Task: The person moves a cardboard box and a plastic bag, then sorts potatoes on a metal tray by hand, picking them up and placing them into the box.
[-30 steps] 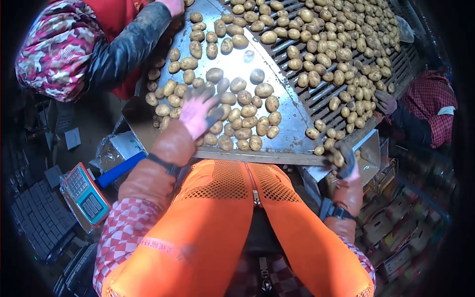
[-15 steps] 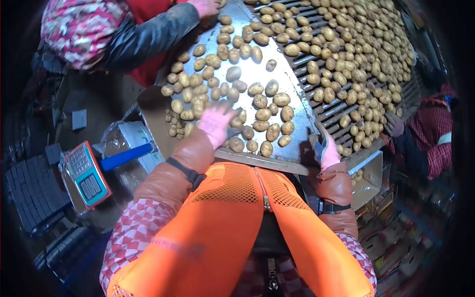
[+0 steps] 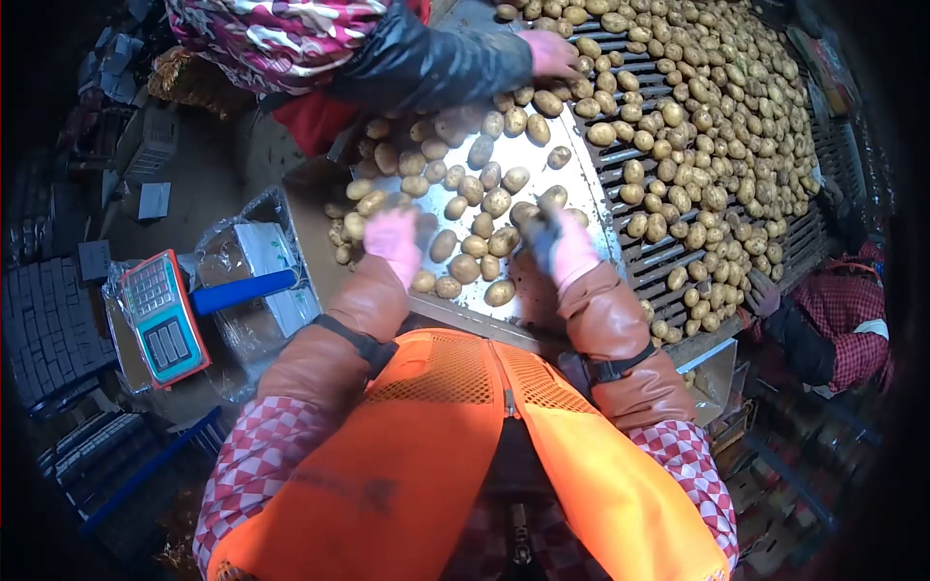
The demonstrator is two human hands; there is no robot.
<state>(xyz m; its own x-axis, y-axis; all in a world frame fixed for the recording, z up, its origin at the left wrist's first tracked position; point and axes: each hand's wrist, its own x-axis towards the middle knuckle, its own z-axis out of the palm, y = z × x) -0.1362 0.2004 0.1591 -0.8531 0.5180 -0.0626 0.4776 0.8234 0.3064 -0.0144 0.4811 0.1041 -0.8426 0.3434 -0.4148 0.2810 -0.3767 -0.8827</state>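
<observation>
My left hand [image 3: 394,240], in a pink glove with dark fingers, is at the left of the metal sorting tray [image 3: 552,308], right by some potatoes [image 3: 370,202]. Its fingers look apart, though their tips are blurred. On the tray's right side my right hand [image 3: 564,242], gloved alike, spreads its fingers against a potato [image 3: 524,212]. Between the two hands lies a loose cluster of potatoes [image 3: 482,225]. I cannot make out a potato gripped in either hand.
A slatted rack [image 3: 639,259] heaped with potatoes adjoins the tray on the right. Across the tray a co-worker's hand [image 3: 550,54] reaches to potatoes. Another co-worker's hand [image 3: 765,294] is at the far right. A digital scale [image 3: 165,320] stands left, near a plastic-lined box [image 3: 308,281].
My right hand has moved from the tray's right edge left onto the potatoes. My left hand has shifted slightly left. The co-worker's arm has come further right, and the view has shifted.
</observation>
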